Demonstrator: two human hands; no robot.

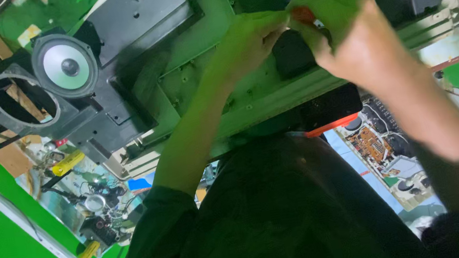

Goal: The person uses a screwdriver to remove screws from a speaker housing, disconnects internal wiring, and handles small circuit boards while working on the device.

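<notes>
Both hands meet at the top middle of the frame. The right hand (349,40) pinches a small red-orange tool handle (304,15); its tip is hidden. The left hand (247,42) curls its fingertips beside the handle, but I cannot tell what it grips. Under them lies a big grey metal panel (198,73), cut off at the top. A round silver speaker cone (65,65) sits upper left, next to an empty round black hole (24,104). A dark sleeve covers the bottom.

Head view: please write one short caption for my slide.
Left hand and right hand grip an orange-handled tool over an opened keyboard chassis with a round speaker.
</notes>
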